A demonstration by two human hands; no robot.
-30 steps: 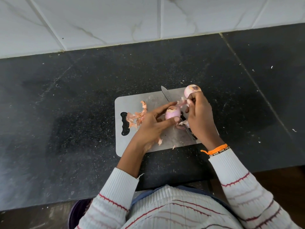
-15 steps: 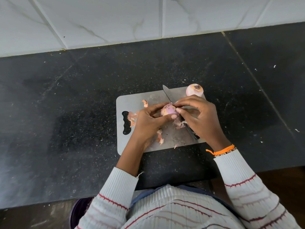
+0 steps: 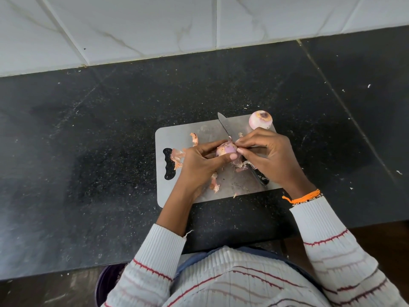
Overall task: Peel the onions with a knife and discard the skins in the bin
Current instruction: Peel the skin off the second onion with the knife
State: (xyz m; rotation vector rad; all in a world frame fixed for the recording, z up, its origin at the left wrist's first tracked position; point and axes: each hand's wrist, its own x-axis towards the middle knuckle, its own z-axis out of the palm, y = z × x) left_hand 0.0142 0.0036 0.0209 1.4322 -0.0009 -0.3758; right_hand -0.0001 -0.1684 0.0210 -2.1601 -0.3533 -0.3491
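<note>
A cutting board [image 3: 177, 138] lies on the counter [image 3: 88, 151], which meets a tiled wall [image 3: 132, 29] at the back. Above the middle of the board the left hand [image 3: 199, 165] and the right hand [image 3: 272, 156] meet around an onion [image 3: 226, 150]. A knife [image 3: 223, 125] lies on the board under the right hand, its tip towards the wall. A second onion [image 3: 260, 119] sits at the board's far right corner. Skins [image 3: 177, 157] lie left of the hands. A bin [image 3: 106, 284] stands below the counter's near edge.
</note>
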